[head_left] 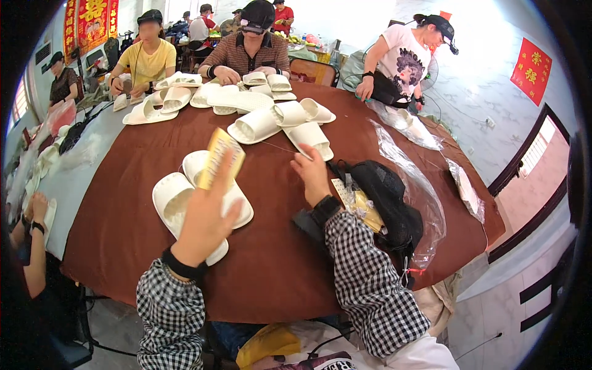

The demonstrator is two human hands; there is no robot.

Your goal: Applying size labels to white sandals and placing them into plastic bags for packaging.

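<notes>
My left hand (206, 222) is raised over a pair of cream slippers (172, 198) and grips a yellow card (221, 161) with rows of small dark marks. Both hand and card are slightly blurred. To the right, my right hand (314, 176) has its fingers drawn together, and a thin thread (277, 147) runs left from its fingertips. Part of the slippers is hidden behind my left hand. Just beyond my right hand lie more cream slippers (308, 137), some overlapping.
Beside my right forearm sit a black mesh bag (388, 197) and yellow packets (367, 211). Clear plastic wrap (413, 185) lies farther right on the brown tablecloth (271, 271). Several people work around the table; one across handles slippers (259, 79), another stands at the right (407, 58).
</notes>
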